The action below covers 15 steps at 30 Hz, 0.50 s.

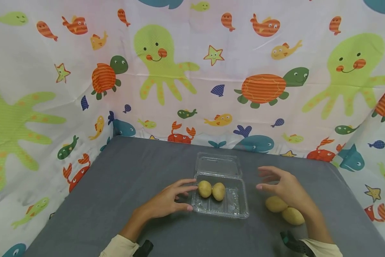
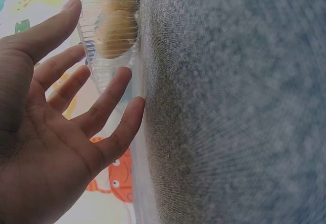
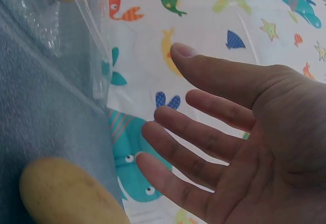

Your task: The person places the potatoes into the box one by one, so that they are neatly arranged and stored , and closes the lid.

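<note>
A clear plastic clamshell box [image 1: 239, 200] lies with its lid [image 1: 218, 165] folded back, away from me. Two potatoes [image 1: 205, 189] sit side by side in the left part of its base. My left hand [image 1: 166, 200] is at the box's left side, fingers spread and fingertips right at the rim; the left wrist view shows its palm [image 2: 56, 142] with nothing held. To the right of the box hovers my right hand [image 1: 287, 187], fingers relaxed and holding nothing. Two more potatoes [image 1: 293, 216] lie on the table beneath that hand and wrist, partly covered by the forearm.
A grey cloth [image 1: 141, 160] covers the table. Behind it and along both sides hangs a white curtain [image 1: 192, 89] printed with sea animals. Dark straps [image 1: 296, 244] sit around both wrists, next to pale sleeves.
</note>
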### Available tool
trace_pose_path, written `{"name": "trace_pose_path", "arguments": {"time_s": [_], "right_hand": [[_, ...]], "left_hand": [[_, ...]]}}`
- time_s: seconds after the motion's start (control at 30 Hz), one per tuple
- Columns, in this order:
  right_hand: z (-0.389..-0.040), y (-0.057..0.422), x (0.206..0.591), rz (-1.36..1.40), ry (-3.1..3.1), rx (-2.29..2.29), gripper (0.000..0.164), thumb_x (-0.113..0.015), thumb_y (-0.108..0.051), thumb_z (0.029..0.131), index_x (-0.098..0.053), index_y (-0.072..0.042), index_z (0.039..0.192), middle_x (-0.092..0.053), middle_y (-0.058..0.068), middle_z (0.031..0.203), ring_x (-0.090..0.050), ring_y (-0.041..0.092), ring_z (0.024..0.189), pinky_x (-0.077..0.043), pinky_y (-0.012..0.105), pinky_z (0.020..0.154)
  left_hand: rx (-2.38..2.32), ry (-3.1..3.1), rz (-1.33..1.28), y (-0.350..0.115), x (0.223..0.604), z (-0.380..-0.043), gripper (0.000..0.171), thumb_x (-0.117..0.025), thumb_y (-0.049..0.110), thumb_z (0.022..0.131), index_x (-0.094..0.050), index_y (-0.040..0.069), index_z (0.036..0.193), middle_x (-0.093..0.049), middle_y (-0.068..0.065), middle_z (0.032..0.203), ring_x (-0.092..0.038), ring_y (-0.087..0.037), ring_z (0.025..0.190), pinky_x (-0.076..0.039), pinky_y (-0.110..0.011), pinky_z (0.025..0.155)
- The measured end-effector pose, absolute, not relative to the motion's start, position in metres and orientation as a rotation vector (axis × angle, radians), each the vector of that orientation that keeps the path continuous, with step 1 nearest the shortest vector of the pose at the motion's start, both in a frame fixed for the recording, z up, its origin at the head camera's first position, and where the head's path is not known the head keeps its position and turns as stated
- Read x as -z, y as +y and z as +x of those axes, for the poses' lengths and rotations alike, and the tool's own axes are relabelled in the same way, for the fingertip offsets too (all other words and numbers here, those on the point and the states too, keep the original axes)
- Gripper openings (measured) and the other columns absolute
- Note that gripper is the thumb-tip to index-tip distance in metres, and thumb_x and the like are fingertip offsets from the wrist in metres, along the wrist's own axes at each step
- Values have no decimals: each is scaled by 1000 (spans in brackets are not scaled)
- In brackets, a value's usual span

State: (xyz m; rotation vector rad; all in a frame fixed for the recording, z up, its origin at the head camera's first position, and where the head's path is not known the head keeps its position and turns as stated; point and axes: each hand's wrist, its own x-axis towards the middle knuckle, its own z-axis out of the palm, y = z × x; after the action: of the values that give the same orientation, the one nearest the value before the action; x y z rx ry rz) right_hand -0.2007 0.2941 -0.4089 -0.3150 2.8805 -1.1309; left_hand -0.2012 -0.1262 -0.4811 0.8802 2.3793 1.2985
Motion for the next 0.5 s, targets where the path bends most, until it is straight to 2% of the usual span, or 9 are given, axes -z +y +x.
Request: {"name": "trace_pose_path", "arguments": {"time_s": [0.17, 0.5], "right_hand": [[-202, 307, 408, -305, 2845, 1123, 68, -87, -38, 90, -61, -12, 147, -73, 15, 131, -72, 34, 116, -56, 41, 86], [-200, 348, 412, -228, 2787, 1125, 70, -84, -31, 94, -54, -6, 152, -70, 21, 135, -70, 38, 118, -58, 41, 84]], "left_hand": [[-1308, 2374, 875, -126, 480, -202, 66, -79, 38, 97, -54, 22, 157, -35, 8, 170, -63, -25, 130, -51, -57, 104], [-1312, 2365, 872, -127, 481, -202, 66, -80, 36, 97, -54, 21, 157, -35, 3, 171, -63, -25, 131, -51, -56, 105]]}}
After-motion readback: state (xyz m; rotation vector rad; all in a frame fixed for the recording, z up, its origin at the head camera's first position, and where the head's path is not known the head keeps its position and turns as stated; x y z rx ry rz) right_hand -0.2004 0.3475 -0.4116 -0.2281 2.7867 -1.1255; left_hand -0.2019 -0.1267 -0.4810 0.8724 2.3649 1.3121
